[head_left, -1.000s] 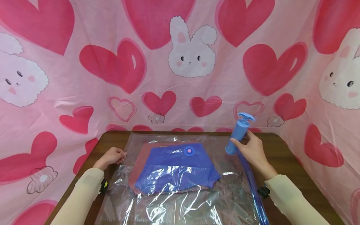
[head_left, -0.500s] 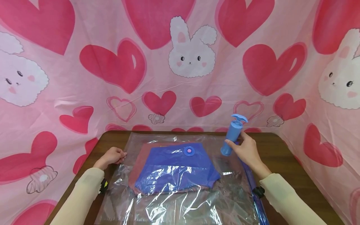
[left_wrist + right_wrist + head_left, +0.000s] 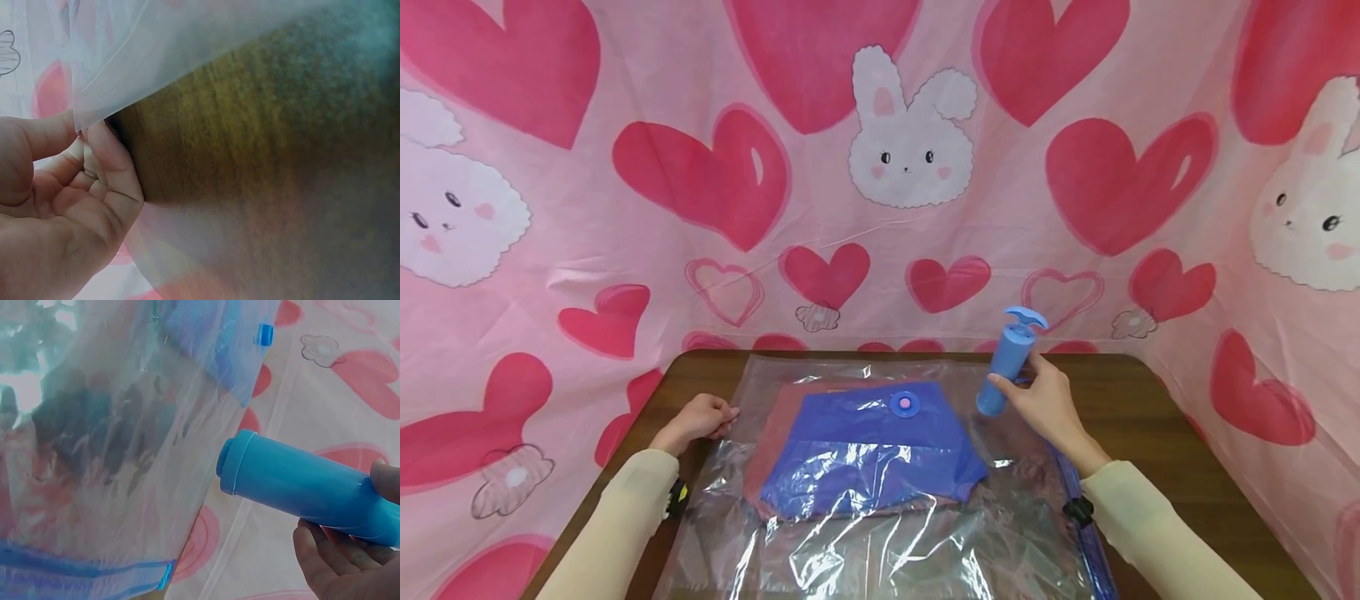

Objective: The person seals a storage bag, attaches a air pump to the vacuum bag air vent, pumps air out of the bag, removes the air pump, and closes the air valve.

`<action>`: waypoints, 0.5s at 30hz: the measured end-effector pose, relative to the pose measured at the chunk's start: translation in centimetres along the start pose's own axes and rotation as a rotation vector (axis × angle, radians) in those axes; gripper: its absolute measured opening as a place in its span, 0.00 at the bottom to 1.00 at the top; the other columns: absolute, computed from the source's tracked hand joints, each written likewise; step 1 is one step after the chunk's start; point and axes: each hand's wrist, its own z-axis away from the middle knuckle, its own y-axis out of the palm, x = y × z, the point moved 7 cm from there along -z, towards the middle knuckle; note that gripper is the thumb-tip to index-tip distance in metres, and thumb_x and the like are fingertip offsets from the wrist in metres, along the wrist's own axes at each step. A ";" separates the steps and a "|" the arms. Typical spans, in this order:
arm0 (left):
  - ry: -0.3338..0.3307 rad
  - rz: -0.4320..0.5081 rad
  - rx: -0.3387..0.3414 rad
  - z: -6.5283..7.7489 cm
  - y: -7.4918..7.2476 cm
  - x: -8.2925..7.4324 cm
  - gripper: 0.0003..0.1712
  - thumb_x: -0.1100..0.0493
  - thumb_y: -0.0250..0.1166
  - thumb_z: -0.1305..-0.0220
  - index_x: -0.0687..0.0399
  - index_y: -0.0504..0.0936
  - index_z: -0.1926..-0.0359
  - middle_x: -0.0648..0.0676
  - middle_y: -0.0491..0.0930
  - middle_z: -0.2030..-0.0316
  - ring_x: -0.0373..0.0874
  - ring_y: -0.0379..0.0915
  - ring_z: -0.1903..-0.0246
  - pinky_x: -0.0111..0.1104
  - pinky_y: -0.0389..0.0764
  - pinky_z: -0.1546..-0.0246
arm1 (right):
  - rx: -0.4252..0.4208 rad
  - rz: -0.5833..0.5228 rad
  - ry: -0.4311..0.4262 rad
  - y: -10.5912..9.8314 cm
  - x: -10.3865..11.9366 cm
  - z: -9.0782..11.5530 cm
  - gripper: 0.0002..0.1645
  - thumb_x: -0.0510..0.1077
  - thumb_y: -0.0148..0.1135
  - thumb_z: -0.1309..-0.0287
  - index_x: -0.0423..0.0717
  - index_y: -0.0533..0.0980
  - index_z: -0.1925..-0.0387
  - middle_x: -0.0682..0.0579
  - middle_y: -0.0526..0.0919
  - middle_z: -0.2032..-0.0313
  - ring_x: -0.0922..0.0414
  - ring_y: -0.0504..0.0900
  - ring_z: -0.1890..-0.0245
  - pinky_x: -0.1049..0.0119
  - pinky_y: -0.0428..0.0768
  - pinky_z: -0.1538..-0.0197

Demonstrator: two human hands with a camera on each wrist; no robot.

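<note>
A clear vacuum storage bag (image 3: 865,554) lies flat over the table, with folded blue clothing (image 3: 850,442) and reddish-brown fabric (image 3: 767,450) inside it. On the bag's top, a round blue valve (image 3: 905,404) has a pink centre. My left hand (image 3: 697,417) pinches the bag's left edge between thumb and forefinger; the left wrist view shows the plastic film (image 3: 125,69) in that pinch. In my right hand (image 3: 1051,400) is a light blue hand pump (image 3: 1006,371), gripped round its barrel with the T-handle up. Its lower end (image 3: 228,459) is held above the bag, right of the valve.
A blue zip seal (image 3: 1093,550) runs down the bag's right side. Brown wood of the table (image 3: 1142,408) shows beyond the bag on both sides. A pink curtain (image 3: 910,233) with hearts and rabbits hangs round the back and sides.
My right hand has carried the pump leftward, away from the zip seal and closer to the valve. The left hand keeps its pinch on the bag's edge, almost unmoved.
</note>
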 end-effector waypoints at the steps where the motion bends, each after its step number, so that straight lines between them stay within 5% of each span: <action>1: -0.004 0.003 -0.001 0.1 0.0 0.0 0.17 0.64 0.59 0.23 0.67 0.81 0.72 0.52 0.75 0.79 0.43 0.70 0.78 0.32 0.75 0.73 | 0.003 0.001 0.002 0.2 -0.1 0.0 0.27 0.44 0.76 0.37 0.32 0.77 0.44 0.34 0.87 0.55 0.38 0.88 0.56 0.41 0.85 0.53; 15: 0.004 0.001 -0.008 0.0 -0.1 0.4 0.17 0.63 0.60 0.23 0.68 0.82 0.71 0.52 0.75 0.79 0.43 0.70 0.78 0.32 0.76 0.73 | 0.024 -0.033 -0.015 1.9 1.2 -0.7 0.27 0.43 0.77 0.38 0.31 0.77 0.44 0.35 0.87 0.57 0.41 0.88 0.58 0.44 0.86 0.55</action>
